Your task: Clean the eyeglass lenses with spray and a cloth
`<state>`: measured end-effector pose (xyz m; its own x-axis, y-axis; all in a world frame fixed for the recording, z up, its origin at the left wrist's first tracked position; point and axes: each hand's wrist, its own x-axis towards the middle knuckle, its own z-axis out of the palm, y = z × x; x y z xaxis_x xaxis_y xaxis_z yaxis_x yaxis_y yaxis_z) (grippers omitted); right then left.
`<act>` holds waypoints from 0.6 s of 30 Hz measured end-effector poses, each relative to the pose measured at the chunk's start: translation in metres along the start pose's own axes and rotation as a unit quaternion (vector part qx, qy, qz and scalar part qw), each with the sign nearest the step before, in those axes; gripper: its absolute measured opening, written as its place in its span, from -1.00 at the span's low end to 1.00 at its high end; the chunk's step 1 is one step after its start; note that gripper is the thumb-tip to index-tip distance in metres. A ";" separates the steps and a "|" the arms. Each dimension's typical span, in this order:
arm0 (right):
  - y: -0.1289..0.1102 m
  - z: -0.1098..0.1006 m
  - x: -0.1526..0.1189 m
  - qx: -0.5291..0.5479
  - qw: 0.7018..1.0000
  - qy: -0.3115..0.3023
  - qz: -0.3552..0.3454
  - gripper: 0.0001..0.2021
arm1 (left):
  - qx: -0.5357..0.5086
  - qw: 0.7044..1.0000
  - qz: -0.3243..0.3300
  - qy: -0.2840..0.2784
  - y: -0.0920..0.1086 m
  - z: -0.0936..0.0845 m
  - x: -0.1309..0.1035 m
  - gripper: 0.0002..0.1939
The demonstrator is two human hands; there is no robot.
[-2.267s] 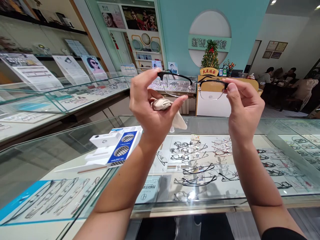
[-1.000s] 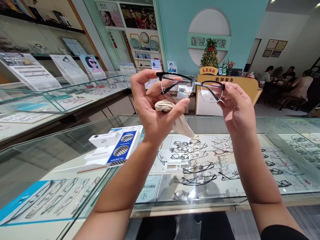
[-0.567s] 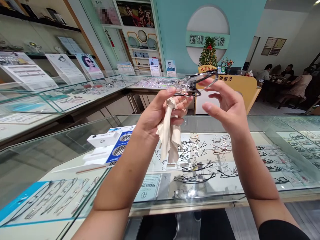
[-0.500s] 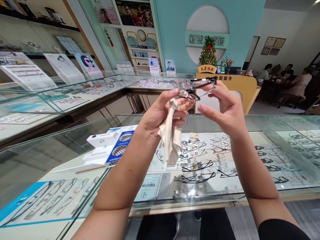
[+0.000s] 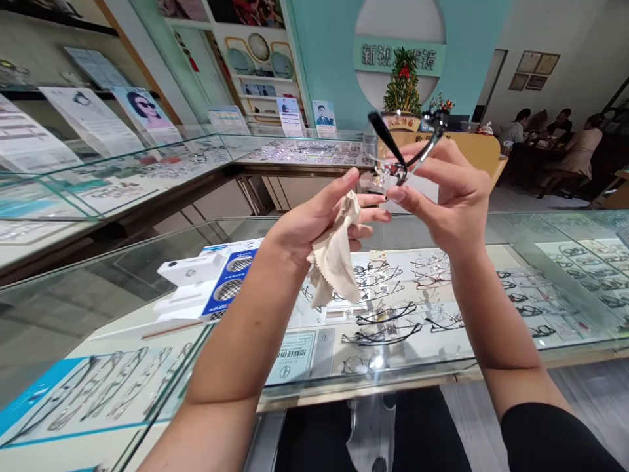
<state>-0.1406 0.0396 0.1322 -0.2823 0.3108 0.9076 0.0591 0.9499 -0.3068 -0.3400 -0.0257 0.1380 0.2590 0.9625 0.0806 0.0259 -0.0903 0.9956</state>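
Above the glass counter, my right hand grips a pair of eyeglasses between thumb and fingers. Its dark temples point up and its clear lenses face my left hand. My left hand has its thumb raised and its fingers stretched toward the lenses. A cream cleaning cloth with a zigzag edge hangs from that hand, tucked against the palm and fingers. The left fingertips are close to the lower lens; whether they touch it I cannot tell.
Beneath my hands is a glass display case with rows of spectacle frames. White boxes and a blue patterned card stand to the left. Farther back are another case, a counter plant and seated people.
The eyeglasses have turned so their temples point up, and my right thumb has closed on them. My left thumb and fingers have loosened from the frame; the cloth hangs wider.
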 end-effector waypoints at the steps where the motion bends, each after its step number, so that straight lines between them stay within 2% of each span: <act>1: -0.003 -0.004 0.001 -0.004 1.000 0.002 0.009 -0.67 | 0.034 0.999 0.002 0.014 0.000 -0.001 -0.001 -0.23; 4: -0.015 -0.021 0.003 -0.023 0.999 -0.009 0.043 -0.71 | 0.185 0.980 0.014 0.067 0.002 -0.011 -0.005 -0.28; 6: -0.021 -0.035 0.003 -0.038 0.996 -0.028 0.078 -0.72 | 0.300 0.948 0.007 0.103 0.006 -0.018 -0.012 -0.33; 8: -0.023 -0.050 -0.002 -0.059 0.990 -0.073 0.108 -0.74 | 0.421 0.895 -0.023 0.144 0.014 -0.024 -0.021 -0.35; 10: -0.019 -0.065 -0.012 -0.097 0.975 -0.153 0.129 -0.76 | 0.520 0.835 -0.082 0.159 0.025 -0.026 -0.032 -0.35; 12: -0.010 -0.078 -0.026 -0.152 0.945 -0.253 0.143 -0.77 | 0.546 0.809 -0.157 0.151 0.034 -0.025 -0.042 -0.38; 14: 0.001 -0.089 -0.043 -0.203 0.896 -0.359 0.165 -0.80 | 0.541 0.806 -0.193 0.146 0.039 -0.024 -0.048 -0.38; 16: 0.011 -0.097 -0.062 -0.248 0.837 -0.449 0.193 -0.83 | 0.531 0.814 -0.189 0.140 0.038 -0.025 -0.051 -0.31; 18: 0.018 -0.103 -0.079 -0.281 0.787 -0.502 0.223 -0.86 | 0.526 0.822 -0.177 0.130 0.035 -0.026 -0.051 -0.23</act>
<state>-0.0189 0.0357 0.0842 -0.7109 0.7028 -0.0248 0.7012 0.7058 -0.1006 -0.3779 -0.0716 0.1704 -0.1557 0.9859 -0.0618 0.9108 0.1675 0.3773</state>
